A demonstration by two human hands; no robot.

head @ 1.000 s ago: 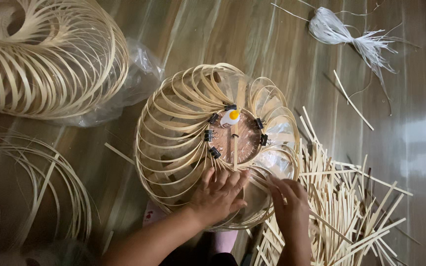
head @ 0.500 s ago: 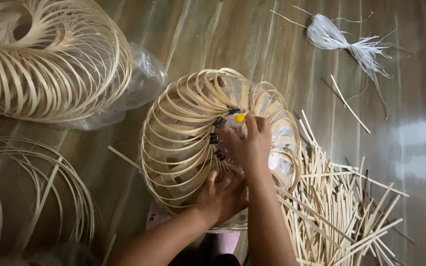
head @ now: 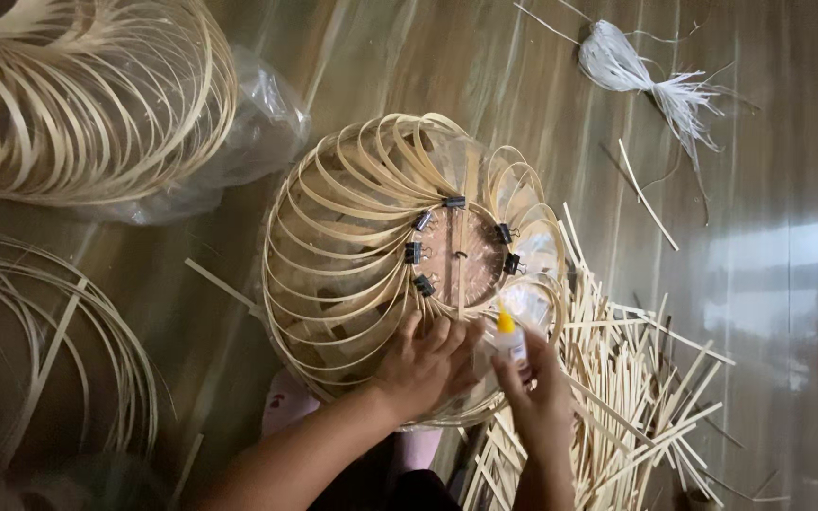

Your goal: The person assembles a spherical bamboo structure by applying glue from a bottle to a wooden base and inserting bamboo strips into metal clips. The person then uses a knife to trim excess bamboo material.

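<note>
A round lampshade frame [head: 352,237] of curved bamboo strips lies on the wooden floor, its strips fastened to a central wooden ring [head: 461,251] by several black binder clips [head: 417,252]. My left hand [head: 423,364] presses on the near edge of the frame. My right hand [head: 537,393] holds a small glue bottle [head: 510,338] with a yellow cap upright, just beside the left hand at the frame's near right rim.
A pile of loose bamboo sticks [head: 617,378] lies right of the frame. A finished bamboo shade [head: 78,95] on clear plastic sits at upper left. Loose curved strips [head: 59,331] lie at left. A bundle of white fibre [head: 636,71] is at upper right.
My right hand reached to the centre ring, took the yellow-capped glue bottle, and drew it back to the near rim. My left hand stayed on the frame.
</note>
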